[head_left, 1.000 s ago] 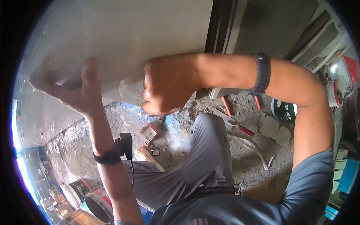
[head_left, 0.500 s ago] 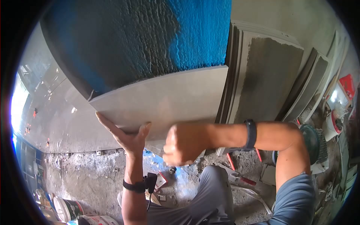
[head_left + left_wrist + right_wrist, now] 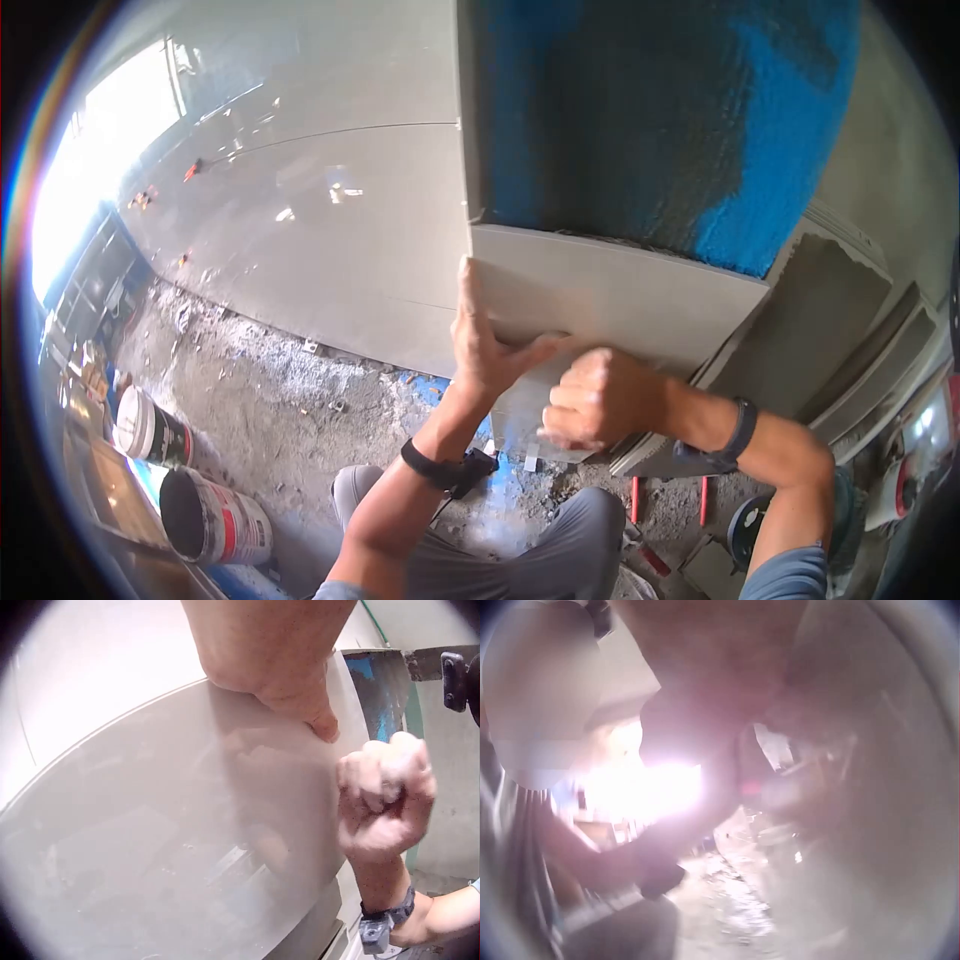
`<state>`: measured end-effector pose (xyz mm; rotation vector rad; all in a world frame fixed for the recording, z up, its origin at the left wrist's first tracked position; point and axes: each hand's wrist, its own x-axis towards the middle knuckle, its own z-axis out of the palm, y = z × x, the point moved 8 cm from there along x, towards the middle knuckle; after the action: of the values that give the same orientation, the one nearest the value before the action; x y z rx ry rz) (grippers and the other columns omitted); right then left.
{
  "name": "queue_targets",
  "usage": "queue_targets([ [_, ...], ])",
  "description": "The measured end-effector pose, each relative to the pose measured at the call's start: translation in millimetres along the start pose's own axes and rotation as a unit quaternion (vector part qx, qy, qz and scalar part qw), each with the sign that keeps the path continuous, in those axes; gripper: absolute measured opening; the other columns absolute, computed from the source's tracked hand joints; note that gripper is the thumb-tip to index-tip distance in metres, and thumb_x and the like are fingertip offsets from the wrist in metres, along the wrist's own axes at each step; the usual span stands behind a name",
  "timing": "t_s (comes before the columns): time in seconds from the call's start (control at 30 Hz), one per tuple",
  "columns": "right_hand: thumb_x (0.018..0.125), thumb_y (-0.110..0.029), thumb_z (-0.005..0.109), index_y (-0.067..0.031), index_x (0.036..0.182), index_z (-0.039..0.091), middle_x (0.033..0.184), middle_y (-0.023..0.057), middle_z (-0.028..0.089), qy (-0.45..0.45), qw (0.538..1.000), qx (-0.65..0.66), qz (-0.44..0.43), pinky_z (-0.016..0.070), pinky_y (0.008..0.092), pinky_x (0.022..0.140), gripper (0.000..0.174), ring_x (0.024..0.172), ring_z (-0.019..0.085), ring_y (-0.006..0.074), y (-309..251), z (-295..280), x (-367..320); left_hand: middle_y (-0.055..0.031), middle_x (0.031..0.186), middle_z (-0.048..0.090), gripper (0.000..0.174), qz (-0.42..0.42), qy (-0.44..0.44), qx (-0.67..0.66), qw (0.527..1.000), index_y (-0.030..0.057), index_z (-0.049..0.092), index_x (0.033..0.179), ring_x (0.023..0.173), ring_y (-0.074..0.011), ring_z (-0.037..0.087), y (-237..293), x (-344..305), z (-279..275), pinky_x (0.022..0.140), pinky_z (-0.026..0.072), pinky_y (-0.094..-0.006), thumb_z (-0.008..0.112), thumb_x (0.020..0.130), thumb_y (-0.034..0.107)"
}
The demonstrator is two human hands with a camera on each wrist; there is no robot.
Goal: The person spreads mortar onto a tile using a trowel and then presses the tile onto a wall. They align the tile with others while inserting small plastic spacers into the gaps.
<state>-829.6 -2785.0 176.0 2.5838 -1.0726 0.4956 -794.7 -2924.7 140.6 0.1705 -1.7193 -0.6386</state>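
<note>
A light grey tile (image 3: 640, 290) stands against the wall, below a dark and blue rough surface (image 3: 620, 130). My left hand (image 3: 485, 350) rests on it with the fingers straight along its left edge and the thumb spread across its face. In the left wrist view that hand (image 3: 270, 660) is at the top, over the glossy tile (image 3: 180, 817). My right hand (image 3: 600, 400) is curled into a fist with nothing visible in it, close to the tile's lower part; whether it touches is unclear. The left wrist view shows the fist (image 3: 386, 799) blurred. Glare and blur fill the right wrist view.
Large grey tiles (image 3: 330, 220) cover the wall at left. More panels (image 3: 800, 330) lean at right. Two buckets (image 3: 150, 430) (image 3: 225, 525) stand at lower left, and a dark green one (image 3: 748, 530) at lower right. Red sticks (image 3: 634, 498) and debris lie on the rough floor.
The head view has swung up and left, bringing in more wall tiles and the window. My left hand stays at the tile's left edge; my right hand remains a fist beside its lower part.
</note>
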Motion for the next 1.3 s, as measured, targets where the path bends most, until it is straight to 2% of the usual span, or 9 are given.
queue_targets([
  [0.13, 0.077, -0.022, 0.069, -0.0131, 0.058, 0.044, 0.053, 0.0003, 0.043, 0.016, 0.997, -0.023, -0.071, 0.0429, 0.0312, 0.044, 0.032, 0.045, 0.051, 0.0172, -18.1, 1.2, 9.9, -0.0287, 0.129, 0.051, 0.126, 0.001, -0.002, 0.024, 1.000, -0.0069, 0.019, 0.147, 0.107, -0.0401, 0.062, -6.6, -3.0, 3.5, 0.086, 0.0541, -0.0441, 0.093, 0.055, 0.037],
  [0.27, 0.079, -0.024, 0.068, -0.0141, 0.059, 0.046, 0.052, 0.0008, 0.043, 0.027, 0.999, -0.006, -0.024, 0.0428, 0.0317, 0.043, 0.031, 0.044, 0.050, 0.0167, -0.5, 0.7, 6.9, -0.0287, 0.132, 0.048, 0.124, -0.004, -0.011, -0.009, 1.000, -0.0048, 0.021, 0.148, 0.110, -0.0404, 0.060, -5.8, -0.1, 3.3, 0.087, 0.0536, -0.0444, 0.093, 0.056, 0.037],
  [0.33, 0.078, -0.025, 0.068, -0.0139, 0.060, 0.046, 0.052, 0.0007, 0.043, -0.005, 0.996, -0.063, -0.062, 0.0429, 0.0322, 0.043, 0.031, 0.044, 0.050, 0.0169, -1.3, 12.7, 1.5, -0.0274, 0.120, 0.057, 0.133, 0.043, -0.023, 0.038, 0.998, -0.0058, 0.006, 0.150, 0.101, -0.0349, 0.065, 2.7, 2.2, 2.9, 0.085, 0.0546, -0.0427, 0.093, 0.056, 0.029],
  [0.47, 0.078, -0.024, 0.068, -0.0139, 0.060, 0.046, 0.053, 0.0004, 0.043, -0.001, 0.999, -0.043, 0.002, 0.0432, 0.0321, 0.043, 0.030, 0.044, 0.050, 0.0166, 6.1, 11.8, 2.7, -0.0279, 0.121, 0.057, 0.133, 0.014, -0.028, 0.038, 0.999, -0.0078, 0.006, 0.149, 0.103, -0.0356, 0.065, 4.9, 5.8, 2.7, 0.085, 0.0544, -0.0426, 0.093, 0.056, 0.031],
  [0.77, 0.075, -0.020, 0.068, -0.0116, 0.058, 0.046, 0.052, 0.0020, 0.046, -0.023, 0.994, -0.103, -0.009, 0.0477, 0.0307, 0.047, 0.029, 0.046, 0.054, 0.0171, 3.9, 8.0, 7.4, -0.0308, 0.129, 0.051, 0.128, 0.047, -0.008, 0.024, 0.999, -0.0098, 0.014, 0.148, 0.108, -0.0387, 0.062, 11.1, 7.9, -1.9, 0.088, 0.0531, -0.0438, 0.093, 0.058, 0.036],
  [0.87, 0.073, -0.019, 0.069, -0.0121, 0.057, 0.045, 0.051, 0.0020, 0.045, -0.018, 0.993, -0.116, -0.002, 0.0464, 0.0303, 0.046, 0.030, 0.045, 0.052, 0.0172, 4.2, 10.1, 9.7, -0.0310, 0.134, 0.047, 0.125, 0.017, -0.016, 0.040, 0.999, -0.0080, 0.017, 0.148, 0.115, -0.0413, 0.058, 9.2, 9.2, -3.0, 0.092, 0.0505, -0.0447, 0.092, 0.058, 0.037],
  [0.93, 0.070, -0.018, 0.070, -0.0126, 0.056, 0.044, 0.051, 0.0021, 0.044, -0.019, 0.992, -0.124, -0.004, 0.0448, 0.0303, 0.044, 0.030, 0.044, 0.051, 0.0176, 2.1, 13.2, 10.6, -0.0262, 0.147, 0.036, 0.106, 0.030, -0.013, 0.005, 0.999, 0.0038, 0.024, 0.150, 0.125, -0.0443, 0.049, 10.5, 1.5, -6.3, 0.095, 0.0493, -0.0464, 0.086, 0.068, 0.030],
  [1.07, 0.070, -0.017, 0.070, -0.0133, 0.056, 0.043, 0.051, 0.0012, 0.041, -0.043, 0.986, -0.160, -0.002, 0.0387, 0.0290, 0.043, 0.030, 0.045, 0.047, 0.0162, 1.6, 18.8, 13.5, -0.0252, 0.148, 0.035, 0.098, 0.009, -0.027, 0.019, 0.999, 0.0050, 0.024, 0.150, 0.127, -0.0444, 0.047, -17.4, -63.3, -4.9, 0.099, 0.0464, -0.0471, 0.083, 0.073, 0.023],
  [1.3, 0.071, -0.015, 0.065, -0.0153, 0.055, 0.041, 0.051, -0.0007, 0.039, -0.092, 0.972, -0.217, -0.015, 0.0349, 0.0268, 0.044, 0.028, 0.046, 0.046, 0.0129, 0.6, 37.2, 15.2, -0.0209, 0.145, 0.044, 0.089, -0.220, -0.029, 0.078, 0.972, 0.0085, 0.032, 0.148, 0.127, -0.0392, 0.049, -105.1, -220.9, 3.5, 0.102, 0.0443, -0.0403, 0.080, 0.073, 0.008],
])
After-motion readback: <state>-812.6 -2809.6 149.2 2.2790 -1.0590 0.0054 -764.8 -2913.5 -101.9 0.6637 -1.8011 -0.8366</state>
